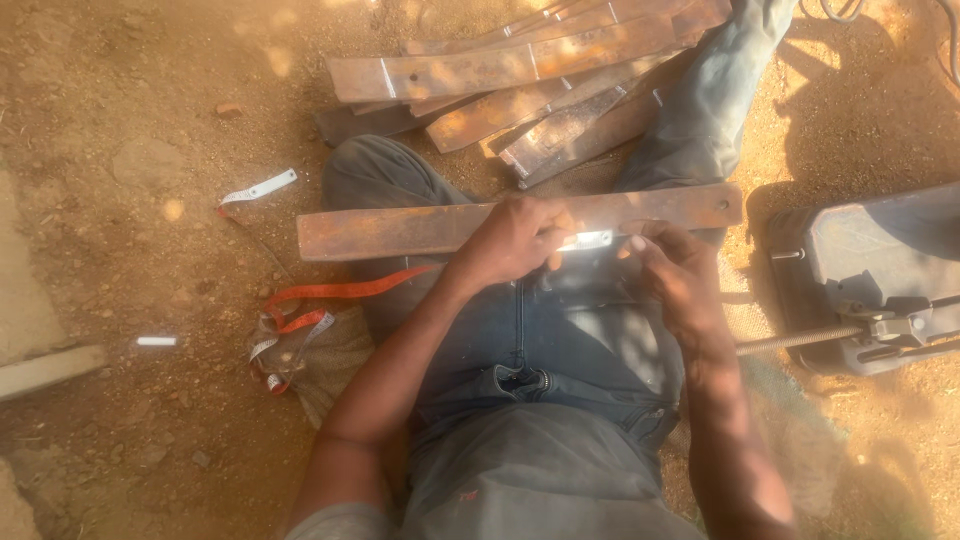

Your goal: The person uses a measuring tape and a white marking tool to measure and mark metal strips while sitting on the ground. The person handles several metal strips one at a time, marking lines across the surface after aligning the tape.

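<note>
— On the far left, what lies in the sandy red dirt?

— First a pale flat slab edge (45,368), then a small white stick (157,341). Just right of those, a white strip of tape (258,187) lies alone, and lower down a tangled orange and white measuring tape (300,315) curls beside a bit of brown sacking (335,375).

— And further along?

— A long rusty flat steel bar (400,228) rests crosswise over the seated person's grey-trousered knees (385,170). Behind it, a loose stack of similar rusty steel bars (520,85) sits on the ground, several showing thin white lines across them.

— What are the hands doing?

— The left hand (515,240) lies on top of the bar near its middle, fingers curled and pressing down on it. Just to its right, a small bright metal rule (585,240) lies against the bar, glaring in the sun. The right hand (675,265) has its fingertips closed at the rule's far end; whether it pinches the rule or something else, I cannot tell.

— At the far right?

— A grey metal machine (865,270) with a threaded rod (800,341), standing apart from the bar.
</note>
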